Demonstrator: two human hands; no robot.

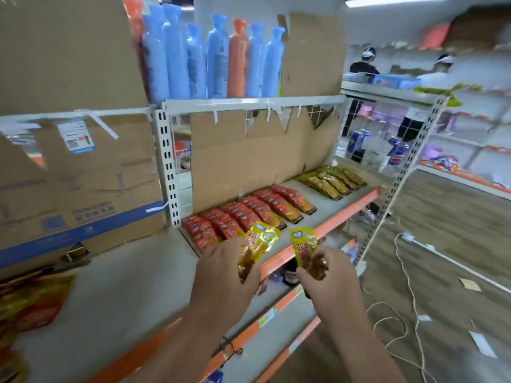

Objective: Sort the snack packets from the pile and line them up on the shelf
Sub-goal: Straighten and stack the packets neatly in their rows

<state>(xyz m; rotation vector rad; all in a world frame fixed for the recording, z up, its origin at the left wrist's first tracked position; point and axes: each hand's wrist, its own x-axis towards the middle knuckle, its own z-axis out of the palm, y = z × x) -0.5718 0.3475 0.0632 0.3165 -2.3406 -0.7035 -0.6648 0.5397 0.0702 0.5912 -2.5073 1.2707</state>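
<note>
Left hand (224, 268) grip is clutching bunched yellow packets (260, 241). Right hand (329, 275) grip is pinching a single yellow packet (304, 244), long axis upright. Yellow row (331, 181) on the shelf (329, 210) is lying ahead-right, past the red row (249, 211); right hand is nearer.

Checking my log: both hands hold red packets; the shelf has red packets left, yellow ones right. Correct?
No. Head view: the left hand holds yellow packets and the right hand a yellow packet, not red. The red row left and yellow row right on the shelf are correct.
</note>
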